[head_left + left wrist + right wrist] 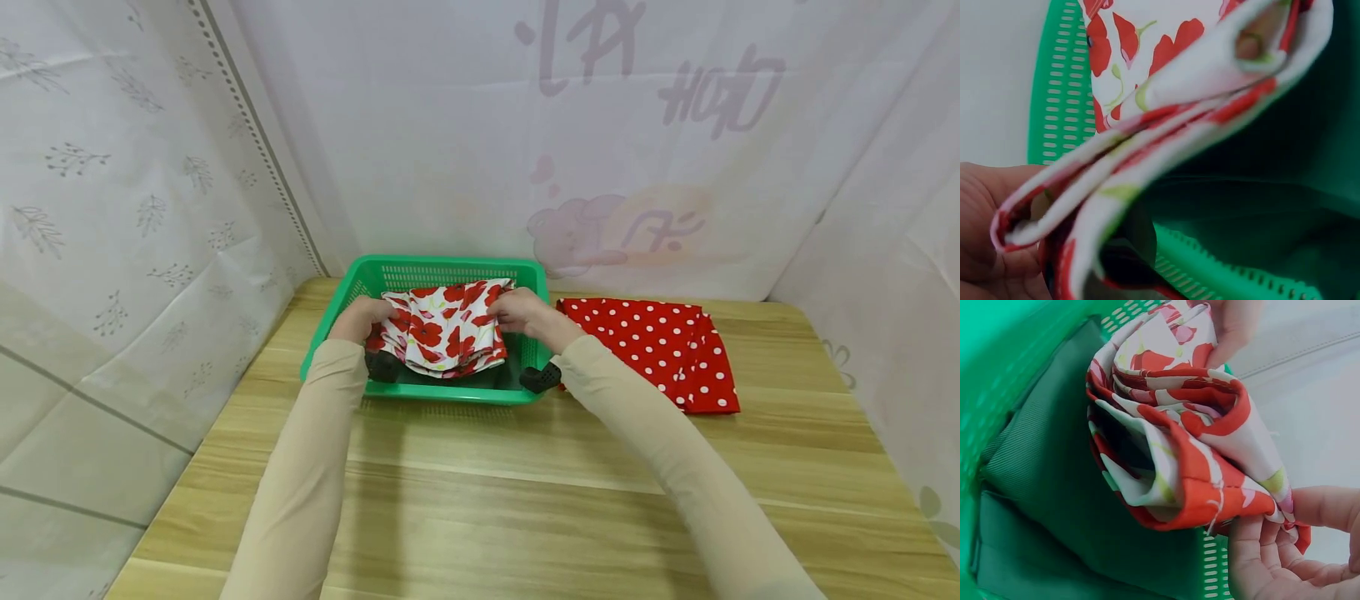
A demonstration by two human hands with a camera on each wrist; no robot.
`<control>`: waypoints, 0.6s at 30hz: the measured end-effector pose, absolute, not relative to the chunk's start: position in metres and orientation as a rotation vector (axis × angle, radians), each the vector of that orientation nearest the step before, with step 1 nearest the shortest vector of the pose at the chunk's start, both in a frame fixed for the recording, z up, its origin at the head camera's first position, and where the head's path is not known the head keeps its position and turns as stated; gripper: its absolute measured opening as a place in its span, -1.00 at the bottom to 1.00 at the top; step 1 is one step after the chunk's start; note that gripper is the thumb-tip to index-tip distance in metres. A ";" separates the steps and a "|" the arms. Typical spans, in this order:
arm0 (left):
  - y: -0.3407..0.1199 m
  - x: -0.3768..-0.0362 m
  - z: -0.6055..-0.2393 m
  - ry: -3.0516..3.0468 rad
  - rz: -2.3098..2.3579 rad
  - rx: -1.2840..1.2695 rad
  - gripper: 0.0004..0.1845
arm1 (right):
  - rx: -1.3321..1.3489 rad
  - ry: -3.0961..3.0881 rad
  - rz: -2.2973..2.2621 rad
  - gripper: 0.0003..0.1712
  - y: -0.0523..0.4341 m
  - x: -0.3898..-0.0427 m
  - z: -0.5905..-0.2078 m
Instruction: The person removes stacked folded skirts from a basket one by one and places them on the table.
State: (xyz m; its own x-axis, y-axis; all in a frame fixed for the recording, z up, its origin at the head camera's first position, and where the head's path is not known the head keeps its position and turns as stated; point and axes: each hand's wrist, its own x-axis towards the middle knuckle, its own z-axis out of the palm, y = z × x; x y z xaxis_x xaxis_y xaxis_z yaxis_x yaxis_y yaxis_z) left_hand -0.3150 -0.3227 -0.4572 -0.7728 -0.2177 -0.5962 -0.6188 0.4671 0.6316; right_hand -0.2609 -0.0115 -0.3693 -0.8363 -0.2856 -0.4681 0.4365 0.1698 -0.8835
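Note:
A folded white cloth with red poppies (444,327) hangs over the green plastic basket (450,268). My left hand (362,317) grips its left edge and my right hand (521,312) grips its right edge. In the left wrist view the layered cloth edge (1147,156) sits against my palm (985,231). The right wrist view shows my fingers (1260,556) curled under the stacked folds (1179,444). A dark green folded cloth (1041,506) lies in the basket bottom beneath it.
A folded red cloth with white dots (660,346) lies on the wooden table (487,500) right of the basket. White sheets hang as walls on the left, back and right.

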 end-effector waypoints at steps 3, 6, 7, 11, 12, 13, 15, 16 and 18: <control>-0.323 -0.314 -0.447 2.349 1.255 -0.680 -0.29 | 0.150 1.874 -1.760 -0.65 -0.009 -0.262 -0.364; -0.305 -0.288 -0.406 2.377 1.294 -0.657 -0.30 | 0.144 1.827 -1.807 -0.59 -0.004 -0.262 -0.358; -0.296 -0.275 -0.388 2.390 1.308 -0.641 -0.34 | 0.133 1.817 -1.811 -0.58 -0.003 -0.262 -0.356; -0.273 -0.235 -0.337 2.381 1.383 -0.605 -0.45 | 0.078 1.772 -1.830 -0.50 0.005 -0.258 -0.347; -0.271 -0.230 -0.331 2.377 1.404 -0.597 -0.47 | 0.066 1.765 -1.829 -0.46 0.007 -0.257 -0.345; -0.270 -0.226 -0.327 2.373 1.416 -0.593 -0.48 | 0.053 1.756 -1.831 -0.42 0.008 -0.256 -0.343; -0.269 -0.220 -0.322 2.355 1.459 -0.582 -0.52 | 0.033 1.745 -1.833 -0.33 0.011 -0.253 -0.340; -0.269 -0.218 -0.321 2.354 1.472 -0.573 -0.54 | 0.023 1.738 -1.836 -0.31 0.012 -0.251 -0.339; -0.268 -0.214 -0.319 2.345 1.507 -0.540 -0.57 | -0.003 1.738 -1.833 -0.30 0.014 -0.247 -0.336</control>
